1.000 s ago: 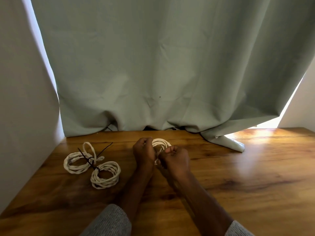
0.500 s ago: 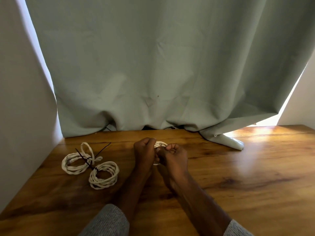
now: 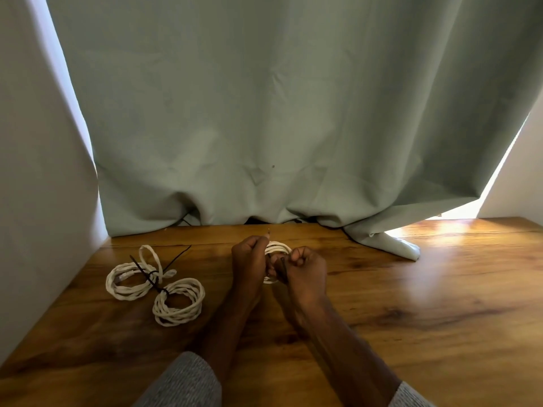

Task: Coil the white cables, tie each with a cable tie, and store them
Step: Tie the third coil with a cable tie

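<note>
Here, round twisted white coil [image 3: 277, 248], seemingly black-tied, both hands [image 3: 305, 270]

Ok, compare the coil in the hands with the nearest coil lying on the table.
The held coil sits between the left hand and right hand, mostly hidden; the tabled coil lies flat, fully visible. The held coil's tie is being worked; the tabled coil's black tie is closed. Both are white twisted cable.

White cables [image 3: 179, 304], sage-green curtain [image 3: 293, 113], brown wood-grain table [image 3: 426, 304].
</note>
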The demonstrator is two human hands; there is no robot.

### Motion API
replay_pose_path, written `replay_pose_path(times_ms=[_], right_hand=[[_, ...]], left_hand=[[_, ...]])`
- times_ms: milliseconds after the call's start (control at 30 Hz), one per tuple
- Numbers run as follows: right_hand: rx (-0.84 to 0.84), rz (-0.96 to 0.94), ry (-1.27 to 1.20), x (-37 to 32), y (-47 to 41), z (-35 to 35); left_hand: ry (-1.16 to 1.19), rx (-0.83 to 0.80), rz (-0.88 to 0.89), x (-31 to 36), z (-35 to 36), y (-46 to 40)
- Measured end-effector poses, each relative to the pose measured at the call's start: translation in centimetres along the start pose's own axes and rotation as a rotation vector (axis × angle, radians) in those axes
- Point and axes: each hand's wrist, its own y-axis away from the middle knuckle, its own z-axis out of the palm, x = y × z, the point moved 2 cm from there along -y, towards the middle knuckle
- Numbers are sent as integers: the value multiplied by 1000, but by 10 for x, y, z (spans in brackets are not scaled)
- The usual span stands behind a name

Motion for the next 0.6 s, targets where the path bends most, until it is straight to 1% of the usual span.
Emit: replay_pose_path(times_ms=[100,167,233,300,400,467,600], right_hand=[[-7,-67,92,2,0,1],[13,-126,186,3,-1,0],[22,-152,230,1,0,0],[-16,-112,189,0,1,0],[-106,49,85,-4,5,-1],[-128,117,50,-8,8,-2],[-71,64,44,-9,4,-6]], left_hand=[[13,12,-35,2,-1,1],[31,-5,-68,3,1,4],[46,-15,-84,1,1,3],[42,-15,-70,0,-1,2],[38,18,-34,4,-7,-2],[62,33,-43,7,-11,-4],[88,22,-117,4,-8,-2]])
